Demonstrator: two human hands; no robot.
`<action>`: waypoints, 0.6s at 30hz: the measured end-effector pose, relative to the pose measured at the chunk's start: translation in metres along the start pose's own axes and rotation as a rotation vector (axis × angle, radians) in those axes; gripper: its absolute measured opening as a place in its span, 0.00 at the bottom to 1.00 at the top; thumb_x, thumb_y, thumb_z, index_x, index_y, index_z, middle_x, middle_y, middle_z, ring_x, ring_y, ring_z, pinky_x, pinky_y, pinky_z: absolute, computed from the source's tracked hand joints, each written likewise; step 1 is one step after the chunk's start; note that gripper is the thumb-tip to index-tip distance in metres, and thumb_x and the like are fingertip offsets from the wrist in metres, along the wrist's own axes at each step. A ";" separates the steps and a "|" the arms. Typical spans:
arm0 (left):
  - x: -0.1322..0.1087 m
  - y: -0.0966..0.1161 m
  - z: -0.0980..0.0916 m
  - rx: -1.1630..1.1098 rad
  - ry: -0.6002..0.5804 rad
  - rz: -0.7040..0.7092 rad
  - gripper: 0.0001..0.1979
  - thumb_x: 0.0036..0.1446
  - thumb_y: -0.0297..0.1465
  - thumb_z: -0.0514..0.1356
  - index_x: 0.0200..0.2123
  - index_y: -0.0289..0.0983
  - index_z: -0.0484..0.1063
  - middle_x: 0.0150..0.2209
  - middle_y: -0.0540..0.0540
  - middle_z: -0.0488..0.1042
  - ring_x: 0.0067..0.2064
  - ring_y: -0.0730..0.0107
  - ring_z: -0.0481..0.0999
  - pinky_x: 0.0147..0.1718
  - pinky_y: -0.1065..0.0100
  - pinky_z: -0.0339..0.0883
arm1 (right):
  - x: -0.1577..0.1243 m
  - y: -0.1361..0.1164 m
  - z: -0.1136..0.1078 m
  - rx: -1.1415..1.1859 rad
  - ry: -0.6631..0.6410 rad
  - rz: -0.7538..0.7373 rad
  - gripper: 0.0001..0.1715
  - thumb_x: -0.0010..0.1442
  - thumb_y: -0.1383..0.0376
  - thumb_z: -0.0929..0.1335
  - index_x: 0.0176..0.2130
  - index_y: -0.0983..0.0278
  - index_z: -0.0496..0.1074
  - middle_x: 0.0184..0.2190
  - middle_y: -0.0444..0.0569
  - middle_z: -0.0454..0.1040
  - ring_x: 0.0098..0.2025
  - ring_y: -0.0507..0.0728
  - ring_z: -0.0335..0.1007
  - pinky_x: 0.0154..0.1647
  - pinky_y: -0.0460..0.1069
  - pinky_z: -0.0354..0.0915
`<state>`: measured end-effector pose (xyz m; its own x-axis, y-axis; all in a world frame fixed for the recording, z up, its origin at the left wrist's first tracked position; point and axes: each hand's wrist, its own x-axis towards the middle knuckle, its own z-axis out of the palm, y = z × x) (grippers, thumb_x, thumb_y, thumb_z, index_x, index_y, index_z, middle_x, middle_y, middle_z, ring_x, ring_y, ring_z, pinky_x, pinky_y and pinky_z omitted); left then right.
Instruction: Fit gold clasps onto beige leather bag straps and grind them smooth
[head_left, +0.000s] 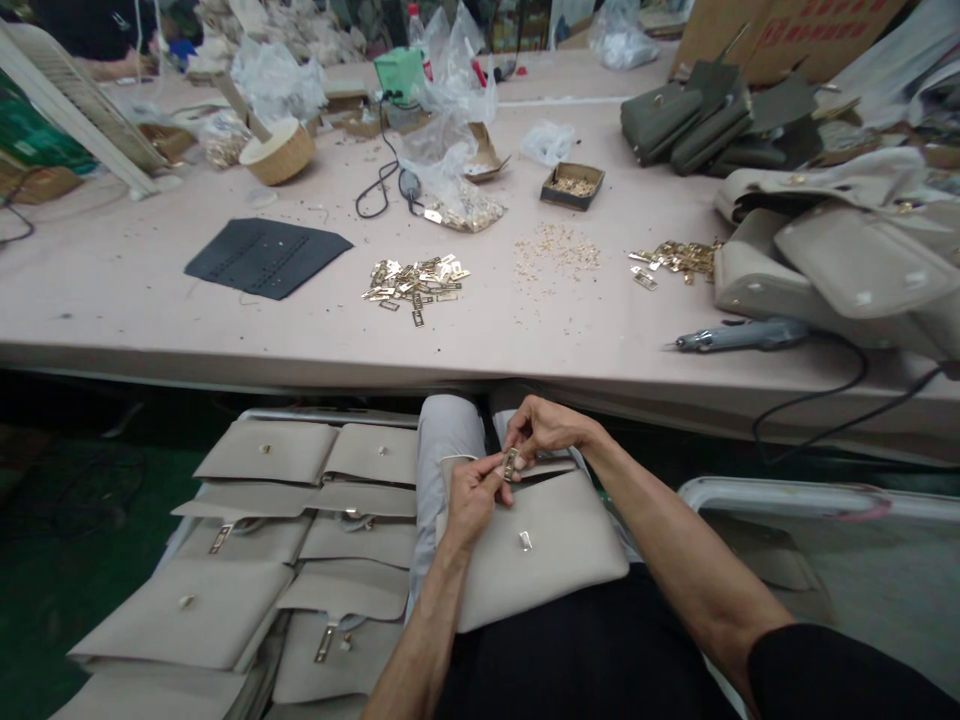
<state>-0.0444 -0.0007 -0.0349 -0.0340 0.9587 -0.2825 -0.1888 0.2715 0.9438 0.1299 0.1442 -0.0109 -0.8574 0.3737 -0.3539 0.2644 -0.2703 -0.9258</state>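
A beige bag (551,535) lies across my lap, a small metal turn-lock (525,541) on its front. Over the bag's far edge, my left hand (474,497) and my right hand (541,428) meet around a small gold metal clasp plate (511,464) with a slot in it. Fingers of both hands pinch the plate from either side. Whether the plate is joined to the bag's flap is hidden by the fingers.
Stacked beige bags (259,450) stand at my left. On the table lie gold plates (416,283), scattered tiny screws (555,250), a powered screwdriver (739,336) with a cord, a dark sheet (266,257) and more beige bags (855,250).
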 end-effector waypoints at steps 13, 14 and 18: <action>-0.020 -0.015 0.033 0.202 0.272 0.234 0.20 0.62 0.35 0.66 0.56 0.33 0.79 0.40 0.40 0.86 0.28 0.67 0.84 0.29 0.69 0.80 | -0.001 -0.001 -0.006 0.037 0.017 -0.045 0.25 0.45 0.60 0.84 0.39 0.73 0.85 0.28 0.56 0.82 0.24 0.56 0.77 0.26 0.45 0.74; -0.019 -0.016 0.032 0.214 0.278 0.243 0.20 0.62 0.35 0.66 0.55 0.33 0.79 0.40 0.39 0.86 0.28 0.66 0.84 0.28 0.69 0.80 | -0.001 -0.001 -0.006 0.040 0.014 -0.047 0.25 0.44 0.60 0.84 0.39 0.73 0.85 0.28 0.56 0.82 0.25 0.56 0.77 0.27 0.44 0.74; -0.018 -0.016 0.032 0.215 0.293 0.239 0.20 0.62 0.35 0.66 0.54 0.32 0.79 0.40 0.39 0.86 0.28 0.65 0.85 0.28 0.69 0.80 | -0.001 0.000 -0.006 0.054 0.001 -0.052 0.26 0.43 0.60 0.85 0.39 0.73 0.85 0.29 0.56 0.82 0.24 0.55 0.77 0.27 0.45 0.74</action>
<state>-0.0091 -0.0191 -0.0390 -0.3344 0.9406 -0.0588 0.0664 0.0858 0.9941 0.1333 0.1493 -0.0109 -0.8691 0.3890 -0.3055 0.1950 -0.2982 -0.9344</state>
